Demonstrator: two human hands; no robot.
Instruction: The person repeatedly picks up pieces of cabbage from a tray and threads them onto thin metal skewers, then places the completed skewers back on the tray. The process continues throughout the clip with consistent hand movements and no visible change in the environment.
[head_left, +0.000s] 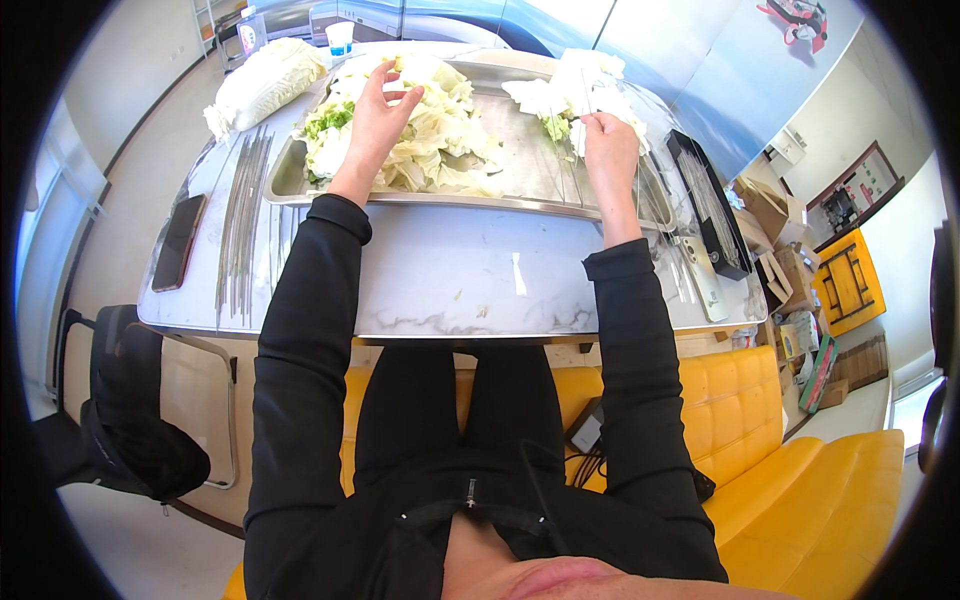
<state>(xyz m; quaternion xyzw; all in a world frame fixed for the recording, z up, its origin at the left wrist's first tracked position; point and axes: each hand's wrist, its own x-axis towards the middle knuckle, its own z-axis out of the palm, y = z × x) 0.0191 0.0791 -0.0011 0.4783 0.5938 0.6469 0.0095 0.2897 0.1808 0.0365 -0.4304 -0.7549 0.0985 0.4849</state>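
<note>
A large steel tray (517, 127) lies across the table before me. Torn napa cabbage leaves (431, 139) are heaped in its left part. My left hand (379, 112) is over this heap, thumb and fingers apart; I cannot make out anything gripped in it. On the right, my right hand (611, 146) pinches what looks like a thin metal skewer (583, 86), its tip pointing away from me. Around that hand lie white and green cabbage pieces (592, 71), with several thin skewers (568, 176) reaching over the tray's near rim.
Left of the tray are a whole napa cabbage (262, 86), a row of metal skewers (244, 225) and a dark phone (178, 244). A paper cup (340, 37) stands behind. At right are a black box of skewers (709, 202) and a light phone (703, 277).
</note>
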